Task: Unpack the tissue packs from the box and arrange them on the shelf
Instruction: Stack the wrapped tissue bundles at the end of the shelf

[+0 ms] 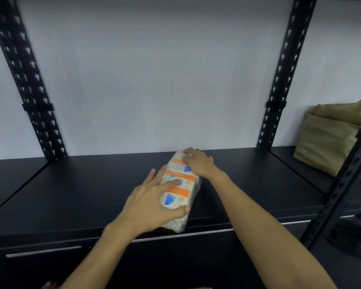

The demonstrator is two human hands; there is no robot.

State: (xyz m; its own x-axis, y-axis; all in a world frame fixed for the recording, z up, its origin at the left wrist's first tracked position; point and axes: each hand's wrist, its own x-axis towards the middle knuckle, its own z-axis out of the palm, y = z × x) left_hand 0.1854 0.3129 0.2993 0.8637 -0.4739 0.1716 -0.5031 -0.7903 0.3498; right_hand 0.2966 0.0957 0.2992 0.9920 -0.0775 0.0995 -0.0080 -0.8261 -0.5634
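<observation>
A long tissue pack [180, 191], pale with orange bands and blue marks, lies on the black shelf board [81, 195], running from the front edge towards the wall. My left hand [152, 202] holds its near end, fingers spread over the top and thumb curled round the front. My right hand [199, 163] grips the far end from above, fingers curled over the pack's top edge. The box is out of view.
Black perforated uprights stand at the left [27, 84] and right [279, 80] of the bay. A tan wrapped bundle [331, 138] sits on the neighbouring shelf at the right. A grey wall backs the shelf.
</observation>
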